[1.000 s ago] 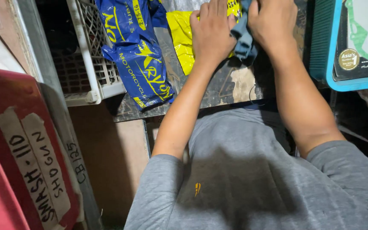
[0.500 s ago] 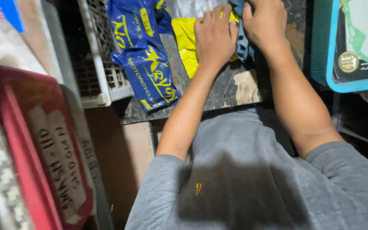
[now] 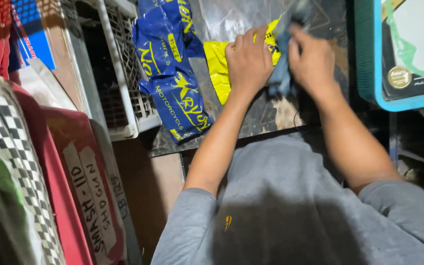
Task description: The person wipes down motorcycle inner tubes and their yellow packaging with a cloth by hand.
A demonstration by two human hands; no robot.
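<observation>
My left hand (image 3: 249, 61) presses palm down on a yellow plastic bag (image 3: 218, 68) lying on a dark, worn countertop (image 3: 271, 115). Just to its right, my right hand (image 3: 312, 61) grips a crumpled blue-grey cloth (image 3: 280, 73) that sits against the yellow bag. The cloth is blurred and partly hidden by the fingers. A blue plastic packet with yellow print (image 3: 172, 73) lies left of the yellow bag, its lower end hanging over the counter's front edge.
A white plastic crate (image 3: 119, 73) stands left of the counter. A teal tray (image 3: 369, 64) holding a packaged green gasket is at the right. Red panels and a checkered sheet (image 3: 20, 162) lean at the far left. My grey shirt fills the bottom.
The view has tilted, so counter and hands sit lower in frame. My right hand has shifted and bunched the cloth; my left hand stays on the yellow bag.
</observation>
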